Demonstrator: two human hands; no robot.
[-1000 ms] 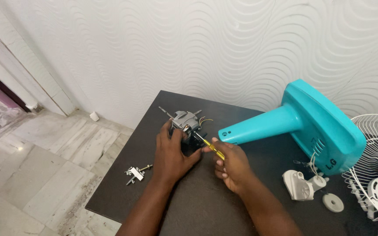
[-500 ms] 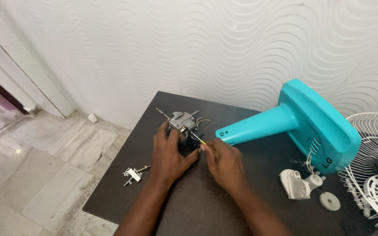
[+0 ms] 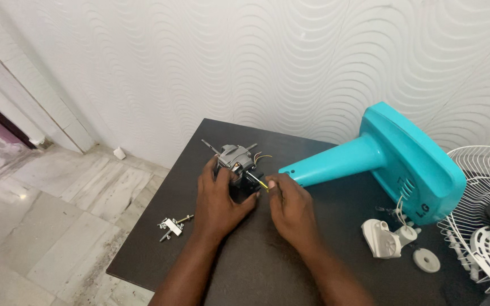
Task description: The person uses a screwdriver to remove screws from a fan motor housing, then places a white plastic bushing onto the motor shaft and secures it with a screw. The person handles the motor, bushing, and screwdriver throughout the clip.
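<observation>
Left hand: clasped over the grey fan motor, fingers curled on its near side, pinning it to the dark table.
Right hand: pinched on a yellow-handled screwdriver, whose tip points to 10 o'clock into the motor's side.
Motor: at 12 o'clock from both wrists, near the table's far-left corner, shaft sticking out at 10 o'clock.
Doing it well: I judge the tool should stay in line with the screw, pressed in while the left hand stops the motor twisting.
Screws and bracket: at 9 o'clock, by the table edge.
Teal fan stand: at 2 o'clock, lying on its side.
White plastic parts: at 3 o'clock.
Wire guard: far right.
</observation>
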